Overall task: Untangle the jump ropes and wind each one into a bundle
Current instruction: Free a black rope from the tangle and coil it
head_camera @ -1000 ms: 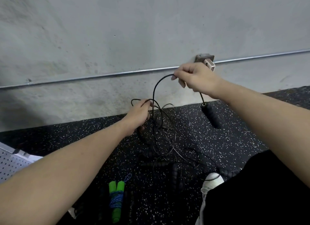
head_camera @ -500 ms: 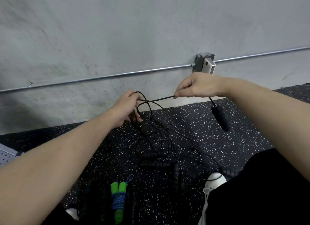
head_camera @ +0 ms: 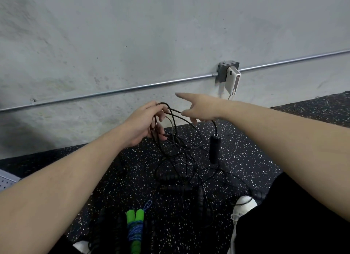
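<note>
My left hand [head_camera: 145, 121] grips several loops of thin black jump rope [head_camera: 171, 119] held up in front of the wall. My right hand [head_camera: 198, 108] is just to its right, index finger stretched out straight toward the left. Its lower fingers curl round the same cord. From under that hand the cord drops to a black handle [head_camera: 215, 147] hanging in the air. Below, a tangle of black ropes and ribbed handles [head_camera: 180, 180] lies on the speckled floor. A wound rope with green handles [head_camera: 135, 227] lies near me.
A concrete wall with a metal conduit [head_camera: 132, 88] and an outlet box holding a white charger [head_camera: 232, 78] stands close ahead. My white shoe [head_camera: 244, 204] touches the tangle at right. A perforated grey panel [head_camera: 5, 181] shows at the left edge.
My right hand came down and closer to the left one and now points its index finger out. The left hand rose with more loops in it. The hanging handle swung left.
</note>
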`<state>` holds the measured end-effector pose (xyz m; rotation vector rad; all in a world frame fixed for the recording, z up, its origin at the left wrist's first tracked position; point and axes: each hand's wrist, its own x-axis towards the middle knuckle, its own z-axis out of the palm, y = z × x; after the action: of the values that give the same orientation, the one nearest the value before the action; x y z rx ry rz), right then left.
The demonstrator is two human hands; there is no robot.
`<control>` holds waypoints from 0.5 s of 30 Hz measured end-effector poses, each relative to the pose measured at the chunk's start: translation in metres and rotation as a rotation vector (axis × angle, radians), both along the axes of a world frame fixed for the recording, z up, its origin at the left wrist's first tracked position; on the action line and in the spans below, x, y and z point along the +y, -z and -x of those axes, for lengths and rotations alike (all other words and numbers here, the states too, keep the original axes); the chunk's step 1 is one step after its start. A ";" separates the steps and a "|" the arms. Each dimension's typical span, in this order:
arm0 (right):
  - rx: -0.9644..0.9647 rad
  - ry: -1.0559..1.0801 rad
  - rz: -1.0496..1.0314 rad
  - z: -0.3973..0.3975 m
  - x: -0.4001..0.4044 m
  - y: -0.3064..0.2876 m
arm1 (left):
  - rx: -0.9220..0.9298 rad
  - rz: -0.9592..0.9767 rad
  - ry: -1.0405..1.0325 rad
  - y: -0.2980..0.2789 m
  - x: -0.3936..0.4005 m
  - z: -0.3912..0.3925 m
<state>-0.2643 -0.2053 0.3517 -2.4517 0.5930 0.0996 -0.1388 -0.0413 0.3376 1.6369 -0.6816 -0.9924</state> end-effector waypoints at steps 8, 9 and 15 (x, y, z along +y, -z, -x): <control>0.137 -0.111 -0.079 -0.005 0.003 0.012 | -0.001 0.039 0.187 -0.003 0.010 0.003; 0.138 -0.109 -0.095 -0.004 0.002 0.013 | -0.003 0.028 0.192 -0.002 0.012 0.002; 0.047 -0.070 -0.048 0.005 -0.010 0.005 | -0.011 0.051 -0.090 0.002 0.012 -0.006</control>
<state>-0.2692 -0.2150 0.3465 -2.4290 0.5196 0.1977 -0.1327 -0.0294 0.3357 1.6160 -0.6303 -0.8950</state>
